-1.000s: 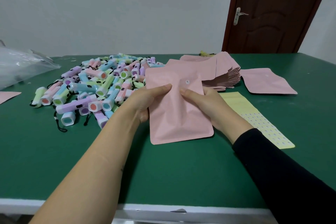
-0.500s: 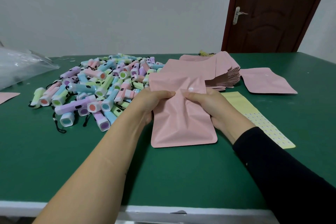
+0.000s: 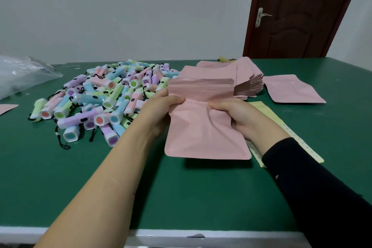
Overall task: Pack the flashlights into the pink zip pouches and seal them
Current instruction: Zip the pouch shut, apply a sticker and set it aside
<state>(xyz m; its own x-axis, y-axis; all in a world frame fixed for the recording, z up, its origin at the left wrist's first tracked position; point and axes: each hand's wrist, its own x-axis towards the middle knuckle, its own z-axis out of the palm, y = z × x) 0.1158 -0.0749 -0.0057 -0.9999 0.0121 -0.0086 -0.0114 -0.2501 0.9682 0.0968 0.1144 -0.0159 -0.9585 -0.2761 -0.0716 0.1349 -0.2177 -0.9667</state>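
Head view: pink pouch (image 3: 205, 126) is held above the tabletop (image 3: 80, 177) middle, mouth up, likely for opening. It is pinched below the zip by left hand (image 3: 161, 110) and right hand (image 3: 239, 116), thumbs on front. Flashlights (image 3: 104, 98) are heaped toward the far-left corner.

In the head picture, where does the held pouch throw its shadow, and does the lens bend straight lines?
Head view: soft, even light; the pink pouch, pinched by the left hand and right hand, throws a faint shadow on the green table just below its bottom edge; the wide lens makes the door lean.
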